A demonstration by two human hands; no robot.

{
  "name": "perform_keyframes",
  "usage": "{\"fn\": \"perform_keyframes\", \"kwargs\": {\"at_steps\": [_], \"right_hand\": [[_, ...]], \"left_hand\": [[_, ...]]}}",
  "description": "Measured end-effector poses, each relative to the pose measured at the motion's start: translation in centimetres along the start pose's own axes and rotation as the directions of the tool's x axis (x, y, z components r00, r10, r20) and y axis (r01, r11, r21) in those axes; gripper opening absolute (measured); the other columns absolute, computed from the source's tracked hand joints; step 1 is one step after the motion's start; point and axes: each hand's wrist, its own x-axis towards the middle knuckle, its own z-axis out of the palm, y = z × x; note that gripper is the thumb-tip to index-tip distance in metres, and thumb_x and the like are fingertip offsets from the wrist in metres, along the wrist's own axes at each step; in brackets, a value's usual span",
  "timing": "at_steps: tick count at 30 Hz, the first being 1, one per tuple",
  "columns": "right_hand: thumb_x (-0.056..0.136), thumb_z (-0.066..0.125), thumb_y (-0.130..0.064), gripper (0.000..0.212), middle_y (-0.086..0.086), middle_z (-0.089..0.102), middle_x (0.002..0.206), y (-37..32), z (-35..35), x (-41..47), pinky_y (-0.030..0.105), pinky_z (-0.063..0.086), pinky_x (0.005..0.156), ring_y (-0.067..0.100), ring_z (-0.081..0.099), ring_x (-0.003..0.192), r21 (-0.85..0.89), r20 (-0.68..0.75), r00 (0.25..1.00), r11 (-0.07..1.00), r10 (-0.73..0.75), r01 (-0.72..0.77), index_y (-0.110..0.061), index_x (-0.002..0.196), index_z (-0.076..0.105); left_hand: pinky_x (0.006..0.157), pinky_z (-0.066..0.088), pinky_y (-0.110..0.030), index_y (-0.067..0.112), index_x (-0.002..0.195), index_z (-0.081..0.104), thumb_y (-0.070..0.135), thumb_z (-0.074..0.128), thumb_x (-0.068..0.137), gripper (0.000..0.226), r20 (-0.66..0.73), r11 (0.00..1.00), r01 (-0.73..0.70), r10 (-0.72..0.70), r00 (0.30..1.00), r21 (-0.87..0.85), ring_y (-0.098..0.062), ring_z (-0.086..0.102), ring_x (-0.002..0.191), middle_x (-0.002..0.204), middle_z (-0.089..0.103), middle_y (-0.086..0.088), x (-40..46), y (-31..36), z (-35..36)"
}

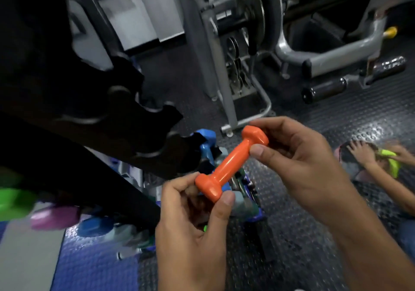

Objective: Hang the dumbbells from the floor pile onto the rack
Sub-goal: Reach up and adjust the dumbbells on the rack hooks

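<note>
Both hands, left hand [190, 218] and right hand [298, 155], grip the orange dumbbell [231, 163] by its ends beside the black rack [125, 120], above the floor pile [242, 191].

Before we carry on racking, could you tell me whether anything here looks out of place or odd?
Nothing looks damaged. Both hands, left hand and right hand, hold the orange dumbbell by its ends, clear of the black rack. A second person lies on the floor close by.

A gym: a grey weight machine [226, 50] with stacked plates fills the upper centre, studded rubber flooring [298, 234] covers the ground, and a black notched dumbbell rack [125, 120] with coloured dumbbells [54, 220] stands at left.
</note>
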Motion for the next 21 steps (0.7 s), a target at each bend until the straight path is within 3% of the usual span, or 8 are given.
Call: {"fn": "perform_keyframes", "kwargs": {"at_steps": [6,10,12,16,19,21], "right_hand": [[0.088,0.078,-0.014,0.031,-0.005,0.079,0.106,-7.1,4.1,1.8,0.02,0.057,0.083,0.009,0.076,0.094,0.053,0.014,0.992,0.991,-0.124,0.123,-0.025,0.118,0.076],[0.085,0.08,-0.014,0.032,-0.004,0.08,0.103,-10.0,6.0,2.5,0.032,0.058,0.09,0.015,0.076,0.099,0.029,-0.012,0.982,0.982,-0.189,0.189,-0.026,0.115,0.078],[0.084,0.08,-0.014,0.031,-0.002,0.08,0.102,-11.7,6.7,3.1,0.031,0.059,0.09,0.016,0.076,0.099,0.025,0.001,0.977,0.977,-0.213,0.213,-0.025,0.113,0.079],[0.085,0.077,-0.012,0.028,0.002,0.08,0.101,-15.3,8.1,4.2,0.028,0.06,0.088,0.017,0.076,0.099,0.049,0.033,0.965,0.965,-0.26,0.259,-0.022,0.111,0.078],[0.087,0.076,-0.01,0.027,0.001,0.08,0.103,-17.8,9.1,5.0,0.03,0.059,0.09,0.018,0.076,0.1,0.043,0.051,0.942,0.943,-0.331,0.329,-0.022,0.112,0.078],[0.089,0.075,-0.007,0.028,-0.003,0.08,0.101,-19.6,9.6,5.5,0.023,0.058,0.086,0.014,0.076,0.097,0.023,0.058,0.926,0.927,-0.374,0.374,-0.023,0.112,0.078]], "left_hand": [[0.068,0.053,-0.025,0.04,0.106,0.064,0.057,0.084,0.061,0.052,-0.219,0.991,-0.12,0.104,0.97,-0.063,-0.018,0.07,0.072,0.089,0.073,-0.005,1.1,4.3,-3.0],[0.07,0.055,-0.021,0.041,0.108,0.068,0.054,0.086,0.06,0.053,-0.28,0.978,-0.184,0.151,0.948,-0.095,-0.024,0.073,0.079,0.094,0.073,-0.013,1.5,6.4,-4.9],[0.072,0.055,-0.018,0.041,0.109,0.069,0.056,0.085,0.064,0.05,-0.315,0.969,-0.235,0.199,0.928,-0.077,-0.028,0.074,0.084,0.1,0.072,-0.016,1.8,7.7,-5.6],[0.073,0.054,-0.01,0.037,0.103,0.073,0.049,0.085,0.063,0.043,-0.398,0.947,-0.312,0.258,0.88,-0.078,-0.012,0.075,0.081,0.097,0.076,-0.007,2.6,10.5,-6.3],[0.072,0.053,-0.008,0.039,0.1,0.073,0.065,0.086,0.061,0.049,-0.456,0.931,-0.362,0.302,0.838,-0.049,-0.009,0.075,0.078,0.094,0.076,-0.009,3.4,12.6,-6.7],[0.072,0.054,-0.009,0.037,0.103,0.073,0.069,0.084,0.063,0.052,-0.481,0.924,-0.38,0.315,0.818,-0.041,-0.008,0.076,0.08,0.095,0.076,-0.009,4.0,13.9,-7.2]]}}
